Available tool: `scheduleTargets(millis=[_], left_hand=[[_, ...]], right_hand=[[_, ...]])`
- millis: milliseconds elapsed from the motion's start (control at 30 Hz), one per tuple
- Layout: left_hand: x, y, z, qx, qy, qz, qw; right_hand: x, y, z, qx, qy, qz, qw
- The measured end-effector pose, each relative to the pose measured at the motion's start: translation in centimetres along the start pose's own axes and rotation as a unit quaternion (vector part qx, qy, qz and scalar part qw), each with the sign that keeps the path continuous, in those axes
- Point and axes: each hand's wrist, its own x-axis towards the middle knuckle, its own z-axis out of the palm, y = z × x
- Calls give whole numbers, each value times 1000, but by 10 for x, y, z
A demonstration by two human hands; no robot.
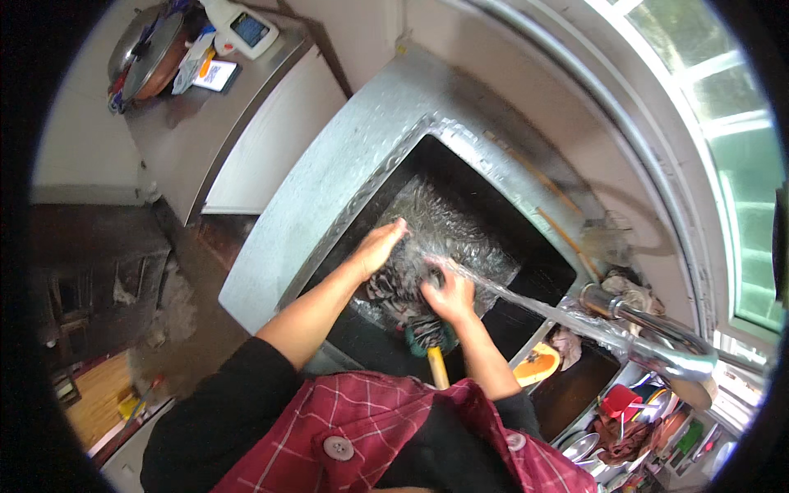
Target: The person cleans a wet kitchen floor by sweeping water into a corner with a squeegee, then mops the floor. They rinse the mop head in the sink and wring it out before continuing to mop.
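A mop head of wet black-and-white strips [390,287] lies in the dark sink basin [501,205]. Its yellow handle [438,367] rises toward my body, with a dark green collar [449,338] where strips and handle meet. My left hand [380,249] is at the upper left of the strips, its fingers stretched out; their undersides are hidden. Curled around part of the wet strips, my right hand [452,293] has its thumb and fingers nearly meeting. A stream of water [526,302] runs from the chrome faucet [670,353] at the right onto the mop between my hands.
Grey stone rim [288,222] surrounds the basin. At right sit a cut orange fruit [538,364], a crumpled cloth [567,343] and a red cup [619,401] among dishes. A metal-topped counter [177,131] at far left bears a lidded pot [152,57] and a white bottle [242,29].
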Motion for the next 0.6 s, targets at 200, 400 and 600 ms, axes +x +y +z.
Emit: scheduleTargets(millis=[200, 400, 600], left_hand=[[-67, -33, 49, 535, 124, 178, 817], [30, -51, 39, 535, 119, 6, 837], [80, -18, 24, 404, 72, -188, 892]], right_hand=[[-51, -12, 31, -56, 21, 26, 998], [39, 42, 75, -111, 22, 160, 981], [94, 55, 57, -168, -47, 284, 943]])
